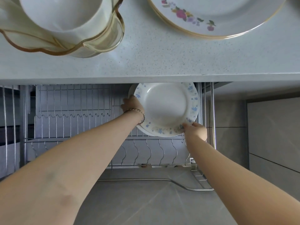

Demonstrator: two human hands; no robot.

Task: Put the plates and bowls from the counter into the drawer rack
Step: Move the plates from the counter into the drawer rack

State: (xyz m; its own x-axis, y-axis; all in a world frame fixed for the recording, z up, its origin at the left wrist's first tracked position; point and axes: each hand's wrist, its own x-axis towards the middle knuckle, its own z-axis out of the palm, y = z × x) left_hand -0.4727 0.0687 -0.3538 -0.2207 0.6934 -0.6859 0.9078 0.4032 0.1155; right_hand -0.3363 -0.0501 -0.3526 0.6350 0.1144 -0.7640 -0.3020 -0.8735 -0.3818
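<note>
A white plate with a blue flower rim (165,109) sits low in the open wire drawer rack (73,114), at its right end, just under the counter edge. A second plate edge shows right behind it. My left hand (131,105) grips the plate's left rim. My right hand (195,129) grips its lower right rim. On the counter (154,59) stand a stack of gold-rimmed plates with pink flowers (215,15) and a white bowl (65,12) nested in a wavy glass bowl (97,43).
The rack's wire slots to the left of the held plate hold nothing. A front row of curved wire dividers (151,151) runs below my hands. Grey cabinet fronts (272,135) stand at the right, grey floor (138,200) below.
</note>
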